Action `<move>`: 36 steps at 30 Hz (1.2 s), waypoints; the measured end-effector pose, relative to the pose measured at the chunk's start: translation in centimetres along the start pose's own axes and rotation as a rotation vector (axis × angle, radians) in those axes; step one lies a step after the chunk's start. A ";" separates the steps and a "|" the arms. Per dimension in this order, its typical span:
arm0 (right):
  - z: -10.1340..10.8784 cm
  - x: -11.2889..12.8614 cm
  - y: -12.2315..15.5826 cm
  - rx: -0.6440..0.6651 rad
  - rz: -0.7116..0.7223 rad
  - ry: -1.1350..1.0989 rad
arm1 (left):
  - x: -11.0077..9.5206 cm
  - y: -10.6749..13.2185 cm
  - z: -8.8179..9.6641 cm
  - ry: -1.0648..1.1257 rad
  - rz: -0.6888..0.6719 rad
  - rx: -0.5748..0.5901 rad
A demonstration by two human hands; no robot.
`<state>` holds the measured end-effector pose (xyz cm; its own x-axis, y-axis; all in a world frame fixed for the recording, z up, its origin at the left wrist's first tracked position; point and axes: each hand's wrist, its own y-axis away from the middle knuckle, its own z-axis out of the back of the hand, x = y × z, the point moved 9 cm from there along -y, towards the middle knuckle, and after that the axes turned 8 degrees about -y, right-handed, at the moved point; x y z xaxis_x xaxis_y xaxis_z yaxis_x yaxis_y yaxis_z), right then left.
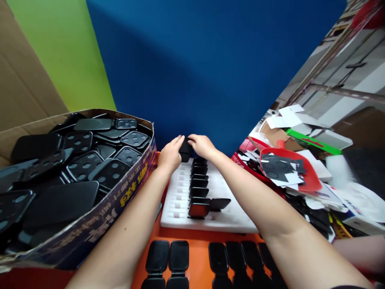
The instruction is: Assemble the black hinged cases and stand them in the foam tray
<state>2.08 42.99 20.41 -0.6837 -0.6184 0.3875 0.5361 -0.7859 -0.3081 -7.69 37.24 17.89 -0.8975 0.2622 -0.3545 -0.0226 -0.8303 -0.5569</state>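
Observation:
At the far end of a white foam tray (174,220), my left hand (171,155) and my right hand (204,147) close in from both sides on a black compact case (185,150). The fingers of each hand press against it. Towards me from there, a row of black cases (199,192) stands upright in the tray's slots. The nearest has a flat black flap (220,204) reaching out to the right. Small slots show in the foam left of the row.
A cardboard box (120,214) heaped with black compact cases (60,200) stands left. Opened black compacts (157,256) lie on the orange surface (198,257) in front. At right are a red dustpan (313,182) of scraps, a red basket (245,146) and another person's arm (361,253). A blue panel (204,72) rises behind.

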 end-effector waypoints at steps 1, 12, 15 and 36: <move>0.1 0.2 0.0 -0.011 0.012 0.015 | -0.1 0.0 0.1 -0.011 0.001 0.001; -2.8 -1.8 0.0 0.164 -0.129 0.090 | 0.2 0.3 -3.3 -0.052 0.061 0.103; -1.6 -0.6 0.5 0.181 -0.166 0.089 | -0.1 1.6 -2.9 -0.028 0.111 0.117; -8.8 9.7 25.1 0.730 -0.182 -0.451 | -3.8 34.8 3.9 0.062 0.153 0.372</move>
<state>4.51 17.24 8.76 -0.6116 -0.3043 0.7303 0.7261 -0.5826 0.3652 -6.79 5.40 2.81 -0.8751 0.1419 -0.4628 -0.0592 -0.9803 -0.1885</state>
